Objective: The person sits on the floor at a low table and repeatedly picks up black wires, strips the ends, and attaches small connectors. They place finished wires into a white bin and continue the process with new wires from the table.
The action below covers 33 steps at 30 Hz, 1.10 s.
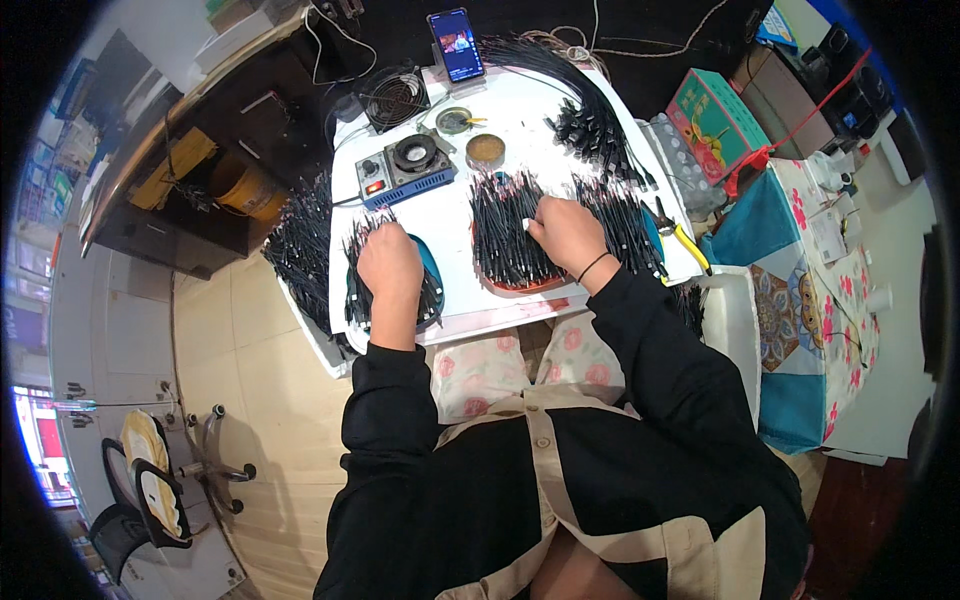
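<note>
My left hand (390,262) is curled over a bunch of short black cables (353,285) lying on a blue tray (430,265) at the left of the white table. Its fingertips point away from me, so what they hold is hidden. My right hand (568,235), thumb pressed against the curled fingers, is at the right side of a thick pile of black cables (505,235) on an orange-red tray (520,288). Whatever sits in its grip is too small to make out. Another pile of black cables (625,225) lies just right of that hand.
Behind the hands stand a grey soldering pot (405,165) with a lit red switch, a round tin (485,150), a small dish (453,121), a fan (393,98) and a propped phone (457,45). Yellow-handled pliers (685,240) lie at the right edge. Longer cables (590,110) cover the back right.
</note>
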Tool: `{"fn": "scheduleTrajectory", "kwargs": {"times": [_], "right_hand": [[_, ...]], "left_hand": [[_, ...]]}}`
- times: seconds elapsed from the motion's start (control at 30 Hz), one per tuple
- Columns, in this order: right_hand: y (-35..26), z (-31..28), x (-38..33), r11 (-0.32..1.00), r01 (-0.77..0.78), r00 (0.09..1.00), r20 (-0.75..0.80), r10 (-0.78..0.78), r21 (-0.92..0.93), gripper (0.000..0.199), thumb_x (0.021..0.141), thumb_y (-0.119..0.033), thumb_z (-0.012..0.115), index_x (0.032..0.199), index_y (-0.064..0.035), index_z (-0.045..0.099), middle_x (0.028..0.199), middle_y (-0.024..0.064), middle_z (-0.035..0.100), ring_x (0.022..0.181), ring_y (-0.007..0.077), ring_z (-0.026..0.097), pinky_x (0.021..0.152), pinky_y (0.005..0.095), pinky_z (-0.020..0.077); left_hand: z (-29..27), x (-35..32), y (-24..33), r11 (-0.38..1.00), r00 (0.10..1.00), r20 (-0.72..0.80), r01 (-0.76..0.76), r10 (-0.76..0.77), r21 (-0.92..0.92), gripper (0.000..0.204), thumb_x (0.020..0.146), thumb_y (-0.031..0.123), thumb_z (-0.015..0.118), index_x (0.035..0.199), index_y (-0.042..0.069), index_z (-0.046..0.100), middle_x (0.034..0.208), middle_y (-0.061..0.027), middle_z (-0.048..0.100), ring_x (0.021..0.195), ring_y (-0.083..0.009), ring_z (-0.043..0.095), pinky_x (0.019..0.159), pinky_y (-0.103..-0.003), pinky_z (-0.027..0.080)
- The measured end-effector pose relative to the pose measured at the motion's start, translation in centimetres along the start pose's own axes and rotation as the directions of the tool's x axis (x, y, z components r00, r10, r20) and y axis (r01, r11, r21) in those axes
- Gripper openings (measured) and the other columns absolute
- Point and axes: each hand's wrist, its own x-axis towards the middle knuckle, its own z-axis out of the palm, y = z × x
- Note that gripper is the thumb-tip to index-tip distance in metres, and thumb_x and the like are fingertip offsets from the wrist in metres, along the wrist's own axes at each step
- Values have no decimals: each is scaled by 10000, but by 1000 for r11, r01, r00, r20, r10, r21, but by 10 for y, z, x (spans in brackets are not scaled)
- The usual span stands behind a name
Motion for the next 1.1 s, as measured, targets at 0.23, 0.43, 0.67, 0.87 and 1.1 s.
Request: {"fn": "scheduleTrajectory", "kwargs": {"times": [0.23, 0.43, 0.67, 0.87, 1.1], "right_hand": [[1, 3, 0, 998, 25, 999, 25, -26, 52, 206, 801, -204, 644, 753, -3, 630, 792, 199, 657, 771, 379, 648, 698, 450, 533], [8, 2, 3, 976, -6, 999, 37, -2, 218, 225, 752, -219, 662, 699, -2, 640, 724, 206, 644, 729, 373, 643, 702, 448, 519], [8, -12, -9, 933, 93, 985, -172, -34, 349, 171, 760, -180, 651, 717, -20, 608, 694, 175, 637, 672, 341, 639, 639, 415, 511], [11, -11, -11, 902, 218, 947, -304, -103, 374, 113, 783, -72, 638, 798, 8, 560, 635, 110, 613, 562, 191, 626, 554, 289, 482], [0, -10, -8, 817, 220, 963, -252, -94, 533, 100, 829, -34, 588, 879, 21, 523, 676, 98, 638, 612, 138, 645, 560, 255, 482]], "left_hand": [[2, 2, 6, 998, 1000, 11, -25, 25, 58, 129, 780, 24, 554, 774, 6, 681, 825, -187, 683, 763, -352, 683, 654, -422, 551], [-3, 3, 11, 997, 991, 108, 75, -76, 16, 168, 796, 58, 529, 817, -14, 679, 901, -229, 673, 840, -389, 665, 739, -443, 539], [-20, -2, -3, 963, 990, 7, 142, -144, -228, 171, 754, 126, 619, 771, -38, 667, 807, -246, 659, 783, -408, 653, 730, -455, 524], [-40, -18, -27, 835, 982, -70, 110, -174, -539, 182, 742, 133, 668, 762, -48, 666, 638, -179, 636, 609, -282, 657, 619, -342, 507], [-29, -18, -41, 816, 989, 64, 147, -134, -560, 201, 724, 146, 689, 727, -50, 650, 622, -162, 632, 597, -260, 647, 610, -346, 505]]}}
